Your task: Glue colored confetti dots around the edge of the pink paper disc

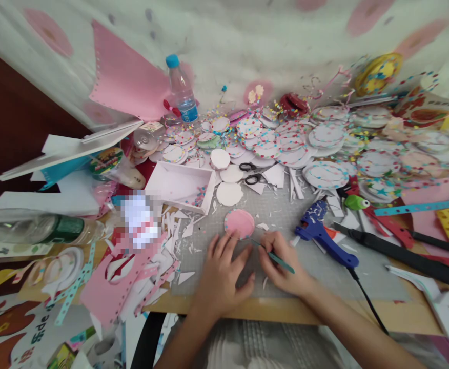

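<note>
A round pink disc [240, 223] with a dotted rim lies flat on the grey cutting mat [282, 277]. My left hand [222, 271] is open, its fingers stretched out and the tips resting on the near edge of the disc. In my right hand [280, 266], closed in a pinch, is a slim green tool [282, 262] with a thin tip. That tip points at the near right edge of the disc; whether it touches cannot be made out. Plain white discs [229, 193] and black-handled scissors [253, 173] lie just beyond. Paper scraps surround both hands.
A white box [180, 187] holds small coloured bits. Blue glue gun [322, 230] and black-handled tool [405, 253] lie on the right. Many dotted discs [326, 174] are piled along the back. A water bottle [182, 92] stands behind; pink paper scraps [109, 287] cover the left.
</note>
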`<state>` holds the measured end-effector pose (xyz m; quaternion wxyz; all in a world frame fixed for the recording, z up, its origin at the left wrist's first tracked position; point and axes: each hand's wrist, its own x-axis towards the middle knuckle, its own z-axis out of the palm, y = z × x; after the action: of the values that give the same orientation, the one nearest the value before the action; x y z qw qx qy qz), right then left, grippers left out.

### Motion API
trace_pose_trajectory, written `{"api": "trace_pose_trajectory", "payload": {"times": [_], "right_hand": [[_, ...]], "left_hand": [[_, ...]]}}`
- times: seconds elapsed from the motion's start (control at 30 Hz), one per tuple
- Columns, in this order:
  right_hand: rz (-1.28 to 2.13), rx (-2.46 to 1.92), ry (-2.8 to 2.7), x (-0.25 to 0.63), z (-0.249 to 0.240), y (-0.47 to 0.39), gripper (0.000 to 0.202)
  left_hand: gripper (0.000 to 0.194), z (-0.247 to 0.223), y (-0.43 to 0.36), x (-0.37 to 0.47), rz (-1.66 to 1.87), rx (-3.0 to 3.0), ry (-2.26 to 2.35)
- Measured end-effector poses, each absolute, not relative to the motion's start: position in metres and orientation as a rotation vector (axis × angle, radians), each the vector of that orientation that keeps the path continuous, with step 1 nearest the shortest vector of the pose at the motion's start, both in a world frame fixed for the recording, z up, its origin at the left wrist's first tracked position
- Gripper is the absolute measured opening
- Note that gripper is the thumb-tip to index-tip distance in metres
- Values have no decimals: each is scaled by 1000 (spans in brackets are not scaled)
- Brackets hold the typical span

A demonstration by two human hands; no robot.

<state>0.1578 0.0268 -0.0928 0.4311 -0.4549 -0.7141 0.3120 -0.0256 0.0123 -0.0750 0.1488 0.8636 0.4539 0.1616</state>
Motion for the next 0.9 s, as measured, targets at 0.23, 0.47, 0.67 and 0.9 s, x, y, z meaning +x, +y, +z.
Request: {"api": "trace_pose_trajectory", "payload": {"times": [0.23, 0.47, 0.67, 0.9], "right_hand": [[670, -1138, -1556, 166, -82, 15, 23], [635, -1215, -1556, 186, -25, 34, 16], [644, -1011, -1801, 164, 16, 101, 8], [750, -949, -1967, 112, 1, 151, 12]], "left_hand": [[26, -73, 4, -31, 856, 2458, 1327], [35, -55, 46, -68, 1238, 2394, 1782], [41, -72, 92, -88, 1115, 2415, 2001], [27, -82, 84, -88, 1202, 2337, 1912]]}}
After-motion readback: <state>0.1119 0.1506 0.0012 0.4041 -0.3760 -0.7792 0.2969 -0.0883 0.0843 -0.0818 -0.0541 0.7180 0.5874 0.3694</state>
